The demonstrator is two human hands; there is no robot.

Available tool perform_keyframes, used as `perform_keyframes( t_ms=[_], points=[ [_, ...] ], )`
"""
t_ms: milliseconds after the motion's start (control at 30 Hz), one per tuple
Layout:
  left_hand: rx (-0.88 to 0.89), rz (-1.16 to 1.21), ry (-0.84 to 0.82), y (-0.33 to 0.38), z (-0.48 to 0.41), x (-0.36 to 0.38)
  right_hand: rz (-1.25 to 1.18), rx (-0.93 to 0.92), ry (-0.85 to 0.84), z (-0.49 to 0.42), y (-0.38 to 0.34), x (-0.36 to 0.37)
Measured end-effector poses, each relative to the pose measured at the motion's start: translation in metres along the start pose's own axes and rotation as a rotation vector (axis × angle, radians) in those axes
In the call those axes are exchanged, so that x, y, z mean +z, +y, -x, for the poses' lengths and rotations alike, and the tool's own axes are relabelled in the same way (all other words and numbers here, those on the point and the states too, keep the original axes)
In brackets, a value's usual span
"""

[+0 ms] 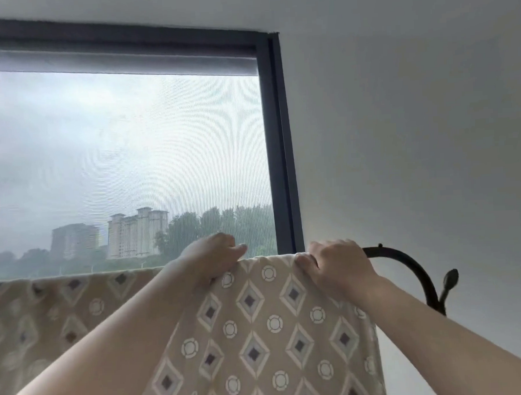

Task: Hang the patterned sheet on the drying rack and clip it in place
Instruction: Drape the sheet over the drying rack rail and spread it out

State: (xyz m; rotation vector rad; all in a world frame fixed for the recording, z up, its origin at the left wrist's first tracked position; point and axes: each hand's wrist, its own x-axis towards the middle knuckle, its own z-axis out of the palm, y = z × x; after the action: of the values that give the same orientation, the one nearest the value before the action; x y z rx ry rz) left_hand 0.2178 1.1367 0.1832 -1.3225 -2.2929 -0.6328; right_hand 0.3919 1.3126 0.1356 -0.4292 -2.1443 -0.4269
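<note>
Head view: patterned sheet (260, 333) draped over the drying rack (407, 262) before a window (129, 143).
The left hand (214, 255) and right hand (338, 267) each close their grip on the sheet's top edge (fingers curled over the fold); the rack's dark curved end shows beyond the right hand.

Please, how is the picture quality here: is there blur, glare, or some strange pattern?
Head view: soft grey daylight comes through the window, with no hard shadows or glare. Wavy moiré rings show on its mesh. The sheet is sharp in the middle and blurred at the far left. The wide lens tilts the window frame lines.
</note>
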Motion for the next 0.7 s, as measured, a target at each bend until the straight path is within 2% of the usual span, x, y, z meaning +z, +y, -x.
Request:
perform_keyframes(
  t_ms=[67,133,267,433,567,633,700],
  points=[
    [0.037,-0.133,0.187,-0.006,0.017,0.004,-0.027,0.001,-0.011,-0.004,0.002,-0.002],
    [0.046,-0.267,0.261,-0.024,0.030,0.009,-0.025,-0.003,-0.058,-0.009,0.001,-0.003],
    [0.092,-0.398,0.341,-0.062,0.039,0.005,-0.050,0.024,-0.220,-0.023,0.004,-0.007],
    [0.064,-0.426,0.344,-0.104,0.048,-0.007,-0.166,0.052,-0.407,-0.035,0.014,-0.009],
    [0.058,-0.453,0.281,-0.107,0.046,-0.009,-0.054,0.025,-0.367,-0.029,0.007,-0.008],
    [0.053,-0.453,0.275,-0.101,0.046,-0.009,-0.007,-0.030,-0.273,-0.026,-0.010,-0.006],
    [0.042,-0.446,0.277,-0.099,0.047,-0.009,-0.097,-0.138,-0.136,-0.028,-0.047,-0.003]
  ],
)
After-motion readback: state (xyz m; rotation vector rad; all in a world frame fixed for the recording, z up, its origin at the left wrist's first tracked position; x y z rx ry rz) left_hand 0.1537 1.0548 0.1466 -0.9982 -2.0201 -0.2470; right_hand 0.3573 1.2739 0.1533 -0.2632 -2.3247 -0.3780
